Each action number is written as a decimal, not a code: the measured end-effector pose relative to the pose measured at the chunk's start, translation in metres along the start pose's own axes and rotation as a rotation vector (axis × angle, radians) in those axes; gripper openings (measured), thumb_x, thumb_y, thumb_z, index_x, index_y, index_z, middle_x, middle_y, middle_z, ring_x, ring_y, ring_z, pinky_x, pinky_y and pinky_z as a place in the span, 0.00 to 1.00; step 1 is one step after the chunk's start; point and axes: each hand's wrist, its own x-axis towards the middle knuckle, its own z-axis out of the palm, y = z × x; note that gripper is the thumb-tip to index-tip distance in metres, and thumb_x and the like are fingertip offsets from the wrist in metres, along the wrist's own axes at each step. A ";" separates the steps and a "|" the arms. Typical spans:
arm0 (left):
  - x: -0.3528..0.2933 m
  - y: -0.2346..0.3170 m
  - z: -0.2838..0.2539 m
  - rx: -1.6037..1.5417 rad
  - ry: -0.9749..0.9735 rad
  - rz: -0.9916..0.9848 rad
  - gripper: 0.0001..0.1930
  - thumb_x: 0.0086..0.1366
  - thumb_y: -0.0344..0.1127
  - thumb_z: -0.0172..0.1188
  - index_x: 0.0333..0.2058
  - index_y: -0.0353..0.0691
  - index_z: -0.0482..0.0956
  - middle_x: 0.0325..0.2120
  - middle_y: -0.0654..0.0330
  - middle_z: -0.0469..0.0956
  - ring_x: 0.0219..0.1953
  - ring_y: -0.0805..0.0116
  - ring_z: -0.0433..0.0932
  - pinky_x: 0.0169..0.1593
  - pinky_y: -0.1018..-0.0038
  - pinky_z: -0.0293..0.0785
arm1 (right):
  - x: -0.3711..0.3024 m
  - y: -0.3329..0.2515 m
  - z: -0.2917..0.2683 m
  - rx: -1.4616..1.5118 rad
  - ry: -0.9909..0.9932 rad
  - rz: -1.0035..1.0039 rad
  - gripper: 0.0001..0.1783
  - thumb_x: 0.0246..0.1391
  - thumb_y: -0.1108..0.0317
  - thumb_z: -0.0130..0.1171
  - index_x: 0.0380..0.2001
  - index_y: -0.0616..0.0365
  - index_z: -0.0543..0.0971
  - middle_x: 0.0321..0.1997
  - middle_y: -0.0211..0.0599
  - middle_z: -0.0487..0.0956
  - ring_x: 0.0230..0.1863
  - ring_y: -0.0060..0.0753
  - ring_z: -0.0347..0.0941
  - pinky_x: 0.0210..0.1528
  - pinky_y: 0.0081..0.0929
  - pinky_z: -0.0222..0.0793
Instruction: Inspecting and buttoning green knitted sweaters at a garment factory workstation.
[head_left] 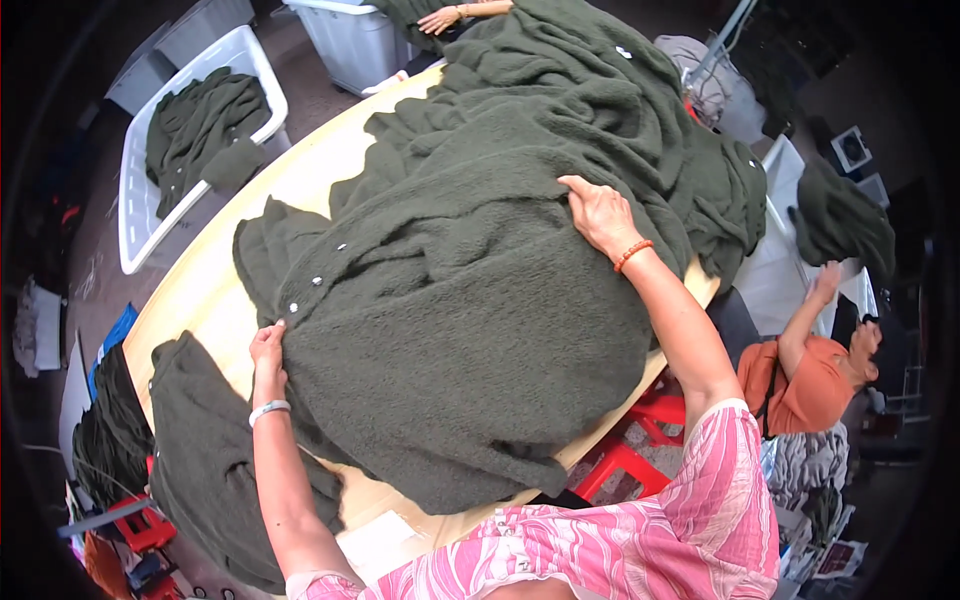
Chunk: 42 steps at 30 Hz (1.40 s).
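Note:
A dark green fuzzy knit cardigan (480, 350) lies spread across the table in front of me, with a few small pale buttons (318, 282) along its edge at the left. My left hand (268, 350) pinches that edge at the lowest button. At the upper right, my right hand (600, 215) is closed on the cloth along the same long edge, its index finger stretched along it. Between the hands the fabric sags in folds. More dark green garments (560, 100) are heaped beyond it, and another dark green garment (205, 450) hangs over the table's left side.
The pale wooden table (190, 300) curves around the garments. A white bin (130, 215) holding green knits stands at the far left, a grey bin (345, 50) at the back. Red stools (625, 475) sit under the right edge. One co-worker (815, 375) is at the right; another's hand (438, 20) touches cloth at the back.

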 end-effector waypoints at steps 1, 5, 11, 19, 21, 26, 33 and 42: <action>0.001 -0.001 -0.004 -0.074 -0.031 -0.018 0.07 0.57 0.34 0.67 0.27 0.40 0.78 0.24 0.66 0.78 0.28 0.76 0.73 0.35 0.77 0.69 | 0.003 0.000 0.000 0.012 0.001 -0.019 0.15 0.57 0.61 0.52 0.47 0.44 0.77 0.33 0.51 0.80 0.38 0.55 0.77 0.41 0.48 0.73; -0.027 0.029 0.010 -0.244 -0.103 -0.071 0.06 0.56 0.31 0.67 0.25 0.42 0.77 0.23 0.67 0.77 0.26 0.76 0.72 0.34 0.78 0.69 | 0.000 0.000 -0.030 0.123 0.056 -0.113 0.14 0.56 0.67 0.51 0.45 0.46 0.79 0.29 0.50 0.78 0.34 0.53 0.76 0.36 0.43 0.71; -0.011 0.015 0.003 -0.150 -0.090 -0.084 0.31 0.52 0.35 0.72 0.51 0.27 0.69 0.44 0.53 0.76 0.44 0.63 0.75 0.49 0.71 0.72 | -0.017 -0.021 -0.093 0.256 0.120 -0.251 0.15 0.55 0.75 0.50 0.45 0.51 0.79 0.17 0.40 0.71 0.20 0.28 0.72 0.27 0.28 0.66; -0.098 0.070 -0.038 -0.338 -0.127 0.054 0.18 0.58 0.33 0.63 0.45 0.30 0.73 0.39 0.58 0.77 0.40 0.67 0.76 0.44 0.73 0.73 | -0.029 0.010 -0.152 0.356 0.230 -0.152 0.14 0.57 0.78 0.47 0.45 0.58 0.78 0.25 0.28 0.77 0.27 0.15 0.72 0.31 0.17 0.68; -0.150 0.095 -0.045 -0.347 -0.281 0.049 0.16 0.59 0.33 0.62 0.45 0.33 0.73 0.39 0.59 0.77 0.38 0.69 0.76 0.45 0.73 0.73 | -0.023 0.051 -0.166 0.285 0.331 -0.157 0.14 0.58 0.77 0.48 0.45 0.60 0.78 0.26 0.28 0.77 0.28 0.16 0.72 0.32 0.17 0.68; -0.227 0.051 -0.010 -0.186 -0.394 0.127 0.15 0.62 0.31 0.60 0.48 0.39 0.71 0.35 0.64 0.77 0.35 0.78 0.74 0.42 0.80 0.71 | -0.017 0.123 -0.116 0.039 0.409 -0.176 0.12 0.56 0.73 0.50 0.42 0.57 0.78 0.32 0.49 0.79 0.35 0.45 0.78 0.39 0.33 0.72; -0.254 -0.026 0.034 0.043 -0.191 0.238 0.24 0.57 0.29 0.66 0.51 0.35 0.68 0.26 0.68 0.68 0.27 0.83 0.65 0.30 0.86 0.64 | -0.053 0.094 -0.041 -0.277 -0.022 -0.007 0.23 0.52 0.74 0.49 0.53 0.48 0.72 0.45 0.49 0.75 0.44 0.54 0.74 0.46 0.46 0.71; -0.298 -0.025 -0.007 -0.208 -0.185 0.089 0.09 0.58 0.23 0.64 0.38 0.34 0.79 0.31 0.67 0.77 0.32 0.82 0.73 0.40 0.86 0.69 | -0.161 -0.088 -0.035 0.651 -0.220 -0.518 0.11 0.52 0.76 0.54 0.40 0.57 0.78 0.37 0.42 0.78 0.38 0.40 0.76 0.42 0.31 0.73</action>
